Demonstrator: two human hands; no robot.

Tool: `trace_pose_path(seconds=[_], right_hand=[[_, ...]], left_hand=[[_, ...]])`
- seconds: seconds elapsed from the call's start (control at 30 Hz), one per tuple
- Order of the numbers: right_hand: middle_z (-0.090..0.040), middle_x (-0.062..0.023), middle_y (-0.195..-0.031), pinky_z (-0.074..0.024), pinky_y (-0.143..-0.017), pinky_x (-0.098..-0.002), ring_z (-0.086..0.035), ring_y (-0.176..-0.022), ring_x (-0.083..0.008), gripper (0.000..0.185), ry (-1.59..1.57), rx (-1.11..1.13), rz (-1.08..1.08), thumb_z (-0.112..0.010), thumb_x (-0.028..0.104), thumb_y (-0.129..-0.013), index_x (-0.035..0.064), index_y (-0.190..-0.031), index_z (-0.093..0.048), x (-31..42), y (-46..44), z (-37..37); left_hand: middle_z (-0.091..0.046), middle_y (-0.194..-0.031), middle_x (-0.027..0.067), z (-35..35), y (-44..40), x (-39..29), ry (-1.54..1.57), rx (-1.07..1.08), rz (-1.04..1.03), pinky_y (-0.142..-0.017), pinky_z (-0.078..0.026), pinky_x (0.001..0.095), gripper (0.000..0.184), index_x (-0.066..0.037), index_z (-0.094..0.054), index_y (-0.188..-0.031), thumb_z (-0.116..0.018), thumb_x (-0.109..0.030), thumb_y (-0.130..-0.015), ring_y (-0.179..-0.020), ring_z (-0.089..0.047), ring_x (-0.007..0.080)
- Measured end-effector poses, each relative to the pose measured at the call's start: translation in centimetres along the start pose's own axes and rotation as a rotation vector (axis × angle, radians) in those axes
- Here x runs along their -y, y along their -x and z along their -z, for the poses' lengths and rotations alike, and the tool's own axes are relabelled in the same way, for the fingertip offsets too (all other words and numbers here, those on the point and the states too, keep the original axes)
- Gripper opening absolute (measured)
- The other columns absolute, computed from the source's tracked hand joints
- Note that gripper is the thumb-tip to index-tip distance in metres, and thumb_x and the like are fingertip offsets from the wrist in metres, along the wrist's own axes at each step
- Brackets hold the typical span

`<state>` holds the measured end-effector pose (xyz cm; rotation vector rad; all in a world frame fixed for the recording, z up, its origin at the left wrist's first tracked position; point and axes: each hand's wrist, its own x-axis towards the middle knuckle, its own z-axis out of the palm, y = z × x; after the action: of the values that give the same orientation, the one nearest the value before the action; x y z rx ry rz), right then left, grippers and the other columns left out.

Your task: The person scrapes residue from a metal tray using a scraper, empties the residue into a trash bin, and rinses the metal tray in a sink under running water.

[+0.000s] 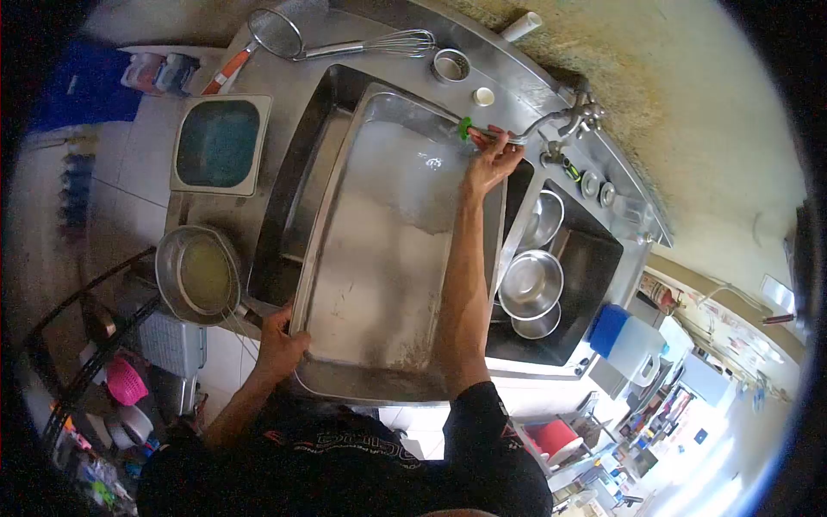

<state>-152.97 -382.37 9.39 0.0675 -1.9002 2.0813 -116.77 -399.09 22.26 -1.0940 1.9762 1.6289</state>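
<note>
A large rectangular metal tray (370, 267) rests over the sink, with water spread across its far part. My left hand (282, 343) grips the tray's near left rim, thumb on the inside. My right hand (494, 162) is closed around the faucet spout (519, 138) above the tray's far right corner. A green piece (466, 129) sits at the spout's end, just left of my fingers. My right forearm crosses over the tray's right side and hides part of its rim.
Metal bowls (531, 284) sit in the right basin. A container of teal liquid (217, 142) and a strainer pot (200, 274) stand left. Behind the tray lie a whisk (392, 43), a sieve (276, 34) and a small metal cup (450, 65). A jug (633, 345) is at the right.
</note>
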Motion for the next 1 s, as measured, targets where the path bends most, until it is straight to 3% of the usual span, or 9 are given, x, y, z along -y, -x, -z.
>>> trace_pose_path(seconds=[0.07,0.2,0.3,0.4,0.47,0.7,0.8,0.87,1.0], right_hand=[[-0.052,-0.0163,-0.085,-0.0504,-0.049,-0.0285,-0.059,-0.056,-0.0218,0.03,0.06,0.007,0.037,-0.043,0.024,-0.09,-0.0013,-0.099,-0.03,0.0,0.0,-0.3],[-0.052,-0.0167,-0.083,-0.0479,-0.045,-0.0282,-0.058,-0.052,-0.0204,0.027,0.11,0.048,-0.041,-0.044,0.022,-0.09,-0.0017,-0.096,-0.032,-1.0,0.6,0.8],[-0.052,-0.0161,-0.08,-0.046,-0.043,-0.0278,-0.055,-0.049,-0.0182,0.023,0.242,0.053,-0.169,-0.044,0.019,-0.089,-0.0013,-0.092,-0.035,-3.4,1.1,2.5],[-0.052,-0.0148,-0.076,-0.0458,-0.043,-0.029,-0.055,-0.052,-0.0184,0.021,0.294,0.124,-0.248,-0.047,0.016,-0.087,-0.0017,-0.091,-0.035,-6.1,0.5,4.7],[-0.053,-0.0146,-0.077,-0.0461,-0.045,-0.0313,-0.057,-0.058,-0.0195,0.022,0.247,0.212,-0.185,-0.048,0.011,-0.085,-0.0024,-0.095,-0.035,-10.2,-0.5,6.9],[-0.052,-0.0168,-0.086,-0.0473,-0.059,-0.0362,-0.056,-0.071,-0.0267,0.03,0.531,0.256,-0.203,-0.047,0.01,-0.084,-0.0003,-0.108,-0.033,-12.5,-1.9,7.6],[-0.051,-0.0181,-0.089,-0.0474,-0.062,-0.0369,-0.053,-0.075,-0.0271,0.03,0.222,0.172,-0.352,-0.046,0.01,-0.084,-0.0011,-0.108,-0.032,-11.2,-1.3,6.4],[-0.052,-0.0173,-0.086,-0.0537,-0.058,-0.0348,-0.06,-0.074,-0.0235,0.024,0.498,0.208,0.01,-0.042,0.011,-0.088,-0.0032,-0.101,-0.027,-11.3,-1.2,5.9],[-0.05,-0.016,-0.089,-0.054,-0.067,-0.038,-0.057,-0.079,-0.0233,0.032,0.25,0.107,-0.089,-0.043,0.019,-0.089,-0.0034,-0.104,-0.026,-11.9,-0.2,4.6]], left_hand=[[-0.057,-0.1,0.0114,0.0,0.7,0.1,0.131,0.016,-0.266,-0.08,-0.042,0.0284,0.039,0.005,-0.056,-0.099,-0.044,0.003,-0.061,-0.092,-0.054,0.0201],[-0.054,-0.105,0.0131,0.5,1.5,-0.1,0.1,0.089,-0.023,-0.084,-0.04,0.0296,0.043,0.006,-0.054,-0.101,-0.042,0.004,-0.06,-0.096,-0.051,0.0199],[-0.056,-0.103,0.0118,0.9,0.6,0.3,0.001,0.07,-0.059,-0.084,-0.039,0.0288,0.041,0.006,-0.054,-0.099,-0.043,0.004,-0.06,-0.094,-0.052,0.0193],[-0.059,-0.09,0.0082,-0.3,-0.9,3.1,-0.06,-0.081,-0.249,-0.072,-0.043,0.0273,0.037,0.004,-0.056,-0.097,-0.045,0.003,-0.063,-0.081,-0.054,0.0152],[-0.058,-0.075,0.0032,-1.6,-1.6,3.6,0.287,-0.047,0.145,-0.056,-0.04,0.0258,0.034,0.001,-0.058,-0.097,-0.048,0.001,-0.065,-0.064,-0.051,0.0101],[-0.054,-0.065,0.0001,-3.4,-3.8,2.9,0.196,-0.031,0.158,-0.049,-0.036,0.0243,0.03,0.0,-0.06,-0.093,-0.051,0.001,-0.064,-0.056,-0.046,0.0072],[-0.054,-0.064,0.0001,-4.5,-5.1,4.2,0.215,-0.083,0.142,-0.049,-0.036,0.0247,0.026,0.0,-0.06,-0.089,-0.052,0.002,-0.065,-0.055,-0.046,0.0076],[-0.055,-0.065,0.0004,-4.3,-5.8,5.2,0.35,-0.125,0.215,-0.048,-0.036,0.025,0.024,0.0,-0.06,-0.088,-0.051,0.002,-0.065,-0.053,-0.046,0.0082],[-0.056,-0.066,0.0012,-3.2,-6.1,4.2,0.426,-0.008,0.258,-0.051,-0.038,0.0244,0.022,0.0,-0.06,-0.085,-0.051,0.002,-0.066,-0.055,-0.048,0.0087]])
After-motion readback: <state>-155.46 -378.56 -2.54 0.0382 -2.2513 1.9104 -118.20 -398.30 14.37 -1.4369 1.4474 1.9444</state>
